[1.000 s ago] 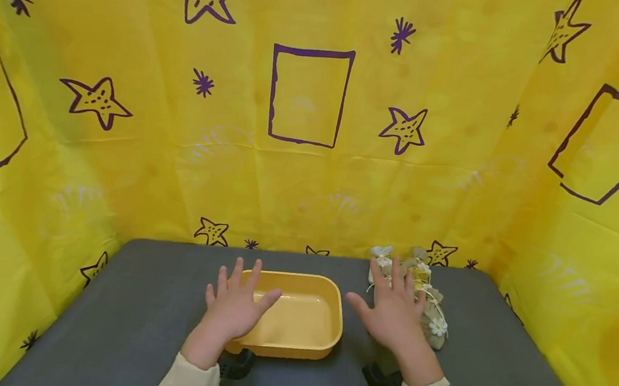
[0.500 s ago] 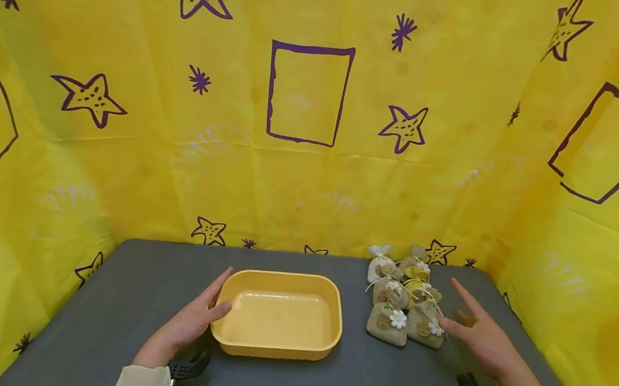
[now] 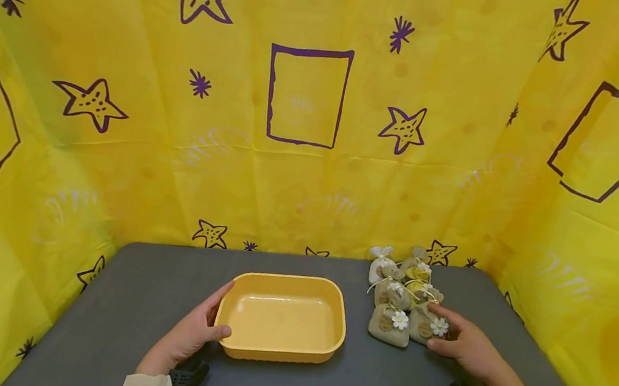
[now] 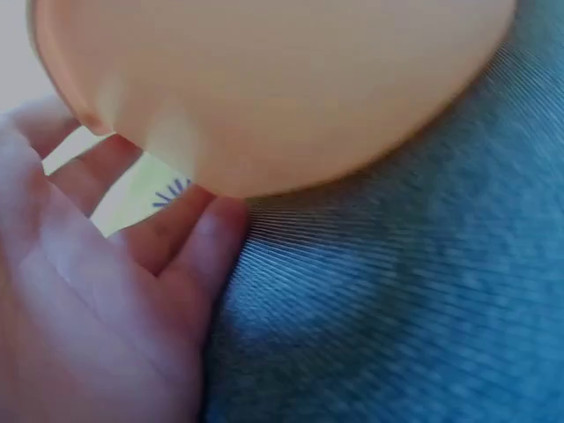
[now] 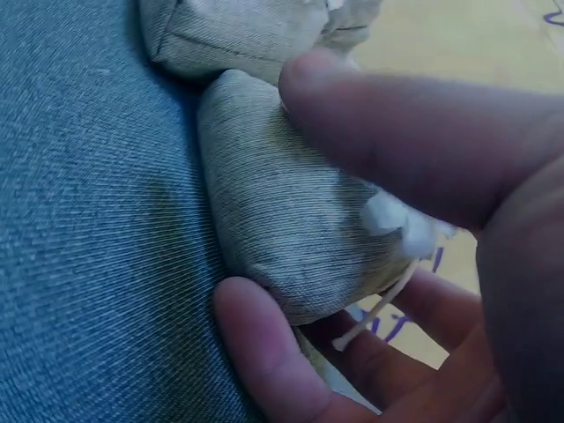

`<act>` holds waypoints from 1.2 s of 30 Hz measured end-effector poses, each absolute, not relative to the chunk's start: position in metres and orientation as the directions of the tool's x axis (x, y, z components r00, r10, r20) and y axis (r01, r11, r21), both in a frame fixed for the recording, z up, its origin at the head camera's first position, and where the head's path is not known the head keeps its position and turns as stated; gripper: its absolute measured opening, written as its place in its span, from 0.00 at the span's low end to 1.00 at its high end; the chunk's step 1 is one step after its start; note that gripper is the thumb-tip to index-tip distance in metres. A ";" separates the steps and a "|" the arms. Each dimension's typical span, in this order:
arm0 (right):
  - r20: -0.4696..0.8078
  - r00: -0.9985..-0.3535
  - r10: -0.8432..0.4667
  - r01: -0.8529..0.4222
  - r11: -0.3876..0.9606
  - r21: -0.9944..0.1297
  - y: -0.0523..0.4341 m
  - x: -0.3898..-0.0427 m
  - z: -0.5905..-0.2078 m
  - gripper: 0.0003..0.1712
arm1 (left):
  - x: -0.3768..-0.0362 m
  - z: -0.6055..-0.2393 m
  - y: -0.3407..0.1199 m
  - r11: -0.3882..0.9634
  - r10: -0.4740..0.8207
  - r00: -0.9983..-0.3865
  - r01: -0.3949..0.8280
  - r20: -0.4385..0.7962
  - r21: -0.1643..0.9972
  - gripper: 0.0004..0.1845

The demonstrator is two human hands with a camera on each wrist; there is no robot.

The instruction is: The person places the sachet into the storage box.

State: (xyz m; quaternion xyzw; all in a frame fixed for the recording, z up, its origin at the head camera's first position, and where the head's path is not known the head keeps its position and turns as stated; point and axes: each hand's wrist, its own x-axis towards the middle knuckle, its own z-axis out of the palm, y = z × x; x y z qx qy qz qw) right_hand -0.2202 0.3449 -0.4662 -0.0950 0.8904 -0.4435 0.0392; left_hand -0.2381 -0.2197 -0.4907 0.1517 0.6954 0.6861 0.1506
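A shallow yellow tray (image 3: 284,322) with rounded corners stands on the dark grey table. My left hand (image 3: 189,334) holds its left end, the thumb at the rim and the other fingers along the outer wall; the left wrist view has those fingers against the tray (image 4: 352,88). To the right, my right hand (image 3: 471,348) grips the nearest right-hand sachet (image 3: 424,326), a beige cloth pouch with a white flower. In the right wrist view, thumb and curled fingers lie around this sachet (image 5: 273,194), which partly hides behind the thumb.
Several more tied sachets crowd close together beside and behind the gripped one: a grey-beige one (image 3: 389,326) to its left, a yellow one (image 3: 418,287) and a white one (image 3: 378,269) farther back. Yellow patterned cloth walls (image 3: 297,204) enclose the table (image 3: 152,290).
Both hands have gone from spread in the air to lower and farther apart. The left has come onto the tray, which has shifted slightly right; the right has closed around a sachet.
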 end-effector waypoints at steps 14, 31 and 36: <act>-0.021 -0.999 -0.040 -0.009 0.630 -0.776 0.339 -0.223 -0.476 0.41 | -0.230 -0.495 -0.216 0.052 0.419 -0.905 0.096 0.065 0.994 0.55; 0.045 -0.997 0.055 -0.028 0.270 -0.962 0.381 -0.217 -0.460 0.33 | -0.224 -0.498 -0.218 0.073 0.405 -0.911 0.113 0.074 0.991 0.57; 0.076 -0.997 0.014 -0.073 0.133 -0.988 0.391 -0.221 -0.448 0.29 | -0.226 -0.497 -0.217 0.077 0.406 -0.911 0.109 0.069 0.991 0.57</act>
